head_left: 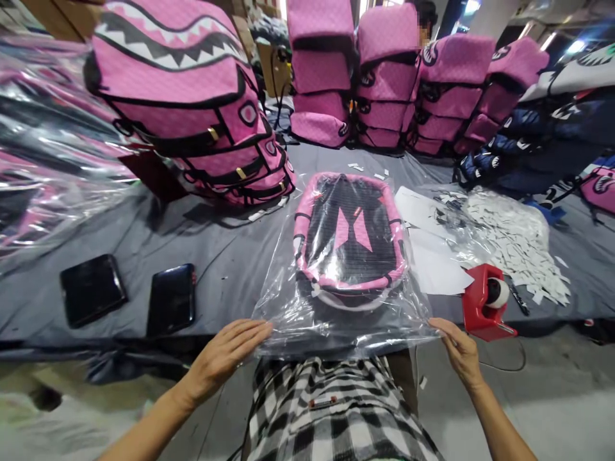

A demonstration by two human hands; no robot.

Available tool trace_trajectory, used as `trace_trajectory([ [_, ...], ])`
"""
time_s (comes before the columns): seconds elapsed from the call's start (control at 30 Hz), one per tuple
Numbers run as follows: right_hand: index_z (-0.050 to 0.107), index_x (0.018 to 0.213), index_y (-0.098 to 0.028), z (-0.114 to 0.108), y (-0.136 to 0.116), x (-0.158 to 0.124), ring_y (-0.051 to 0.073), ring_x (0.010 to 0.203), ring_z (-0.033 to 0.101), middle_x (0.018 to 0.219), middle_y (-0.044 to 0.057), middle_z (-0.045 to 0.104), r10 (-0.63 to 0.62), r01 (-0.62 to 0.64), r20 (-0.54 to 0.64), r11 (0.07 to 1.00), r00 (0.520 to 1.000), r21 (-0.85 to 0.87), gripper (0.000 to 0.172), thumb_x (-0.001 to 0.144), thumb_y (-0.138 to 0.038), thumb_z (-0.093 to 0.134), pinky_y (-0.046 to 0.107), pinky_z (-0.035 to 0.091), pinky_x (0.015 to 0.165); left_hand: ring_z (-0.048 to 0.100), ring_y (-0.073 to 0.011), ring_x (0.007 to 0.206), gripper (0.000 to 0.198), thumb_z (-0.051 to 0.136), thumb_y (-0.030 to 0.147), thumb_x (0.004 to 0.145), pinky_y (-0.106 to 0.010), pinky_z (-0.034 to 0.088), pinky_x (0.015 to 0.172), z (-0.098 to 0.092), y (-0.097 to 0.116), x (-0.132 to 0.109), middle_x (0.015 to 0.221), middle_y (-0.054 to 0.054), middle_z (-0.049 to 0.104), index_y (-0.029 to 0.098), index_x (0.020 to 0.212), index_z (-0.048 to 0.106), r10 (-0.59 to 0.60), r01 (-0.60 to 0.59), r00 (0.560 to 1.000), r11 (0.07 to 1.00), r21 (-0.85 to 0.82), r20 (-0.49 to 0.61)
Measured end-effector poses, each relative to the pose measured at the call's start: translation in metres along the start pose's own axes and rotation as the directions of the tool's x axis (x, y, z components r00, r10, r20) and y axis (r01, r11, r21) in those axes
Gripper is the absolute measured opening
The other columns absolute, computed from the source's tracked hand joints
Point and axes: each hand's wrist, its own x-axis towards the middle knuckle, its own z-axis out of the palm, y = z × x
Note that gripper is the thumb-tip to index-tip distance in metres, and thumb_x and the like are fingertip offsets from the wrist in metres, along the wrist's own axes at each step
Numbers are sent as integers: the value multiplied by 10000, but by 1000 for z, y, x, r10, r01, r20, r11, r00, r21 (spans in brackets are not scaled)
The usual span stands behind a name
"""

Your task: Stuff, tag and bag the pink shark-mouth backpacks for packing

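Note:
A pink and black backpack (321, 246) lies inside a clear plastic bag (336, 333) on the grey-covered table, its ribbed black back panel facing up. My left hand (235, 346) grips the bag's near left corner, fingers pressed together on the film. At the near right corner, my right hand (459, 349) pinches the film between thumb and fingers. Between the two hands the bag's near edge is stretched wide along the table's front edge. The backpack's front side faces down and is hidden.
Stacked pink backpacks (168, 89) stand at the left, with more pink stacks (321, 70) behind. Two dark tablet-like devices (172, 298) lie left. A red tape dispenser (485, 304), white sheets (432, 256) and a heap of white tags (519, 246) lie right.

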Motion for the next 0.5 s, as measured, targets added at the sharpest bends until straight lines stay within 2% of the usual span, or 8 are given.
trace_trajectory([
  [0.07,771,865,-229,0,-4,5,265,889,725,919,104,778,189,-180,-55,974,980,137,398,869,-590,605,434,583,859,703,-225,1044,395,454,497,934,-394,490,1051,-2,4,7,1079,-62,776,294,1034,777,-106,103,994,988,-115,-21],
  [0.1,754,796,-222,2,-6,8,269,857,722,876,105,774,249,-225,-98,952,963,207,427,829,-630,636,427,583,828,703,-230,1042,416,476,545,915,-385,510,1032,-3,7,10,1066,-66,778,283,1003,787,-165,160,986,972,-171,-17],
  [0.17,686,697,-214,11,-12,17,276,850,714,845,107,761,309,-220,-221,910,925,351,488,775,-695,656,418,572,794,679,-246,1112,483,484,624,890,-388,507,1046,-5,13,16,1103,-75,767,265,964,797,-267,246,963,933,-263,-47],
  [0.27,587,686,-216,32,-24,37,238,777,691,756,69,711,360,-108,-440,858,823,502,538,792,-743,595,380,554,743,679,-272,1106,538,507,688,855,-416,501,1058,1,23,24,1096,-92,762,232,905,787,-377,279,901,882,-379,-215],
  [0.3,564,692,-217,38,-28,45,206,691,661,685,38,668,385,-95,-497,853,778,513,544,804,-749,572,346,540,688,710,-274,1014,547,524,704,835,-416,540,1003,4,26,28,1009,-96,776,218,870,773,-425,295,869,856,-424,-254],
  [0.37,554,715,-214,49,-35,60,144,524,538,561,-26,546,429,-144,-561,865,708,480,556,813,-761,538,274,466,551,729,-255,745,560,564,735,777,-390,614,787,13,29,38,761,-78,761,197,795,717,-546,356,794,775,-522,-268],
  [0.43,581,759,-202,55,-38,73,117,464,434,520,-59,458,445,-228,-566,882,694,413,574,814,-769,514,244,376,475,659,-224,529,574,578,759,728,-351,586,563,19,30,52,584,-37,688,193,772,656,-648,418,724,686,-596,-238],
  [0.5,601,803,-187,57,-39,81,110,457,410,521,-66,433,444,-266,-547,888,710,375,587,821,-765,499,238,342,453,610,-210,465,583,535,765,737,-339,531,486,22,32,67,570,-31,667,191,784,625,-682,460,694,665,-588,-229],
])
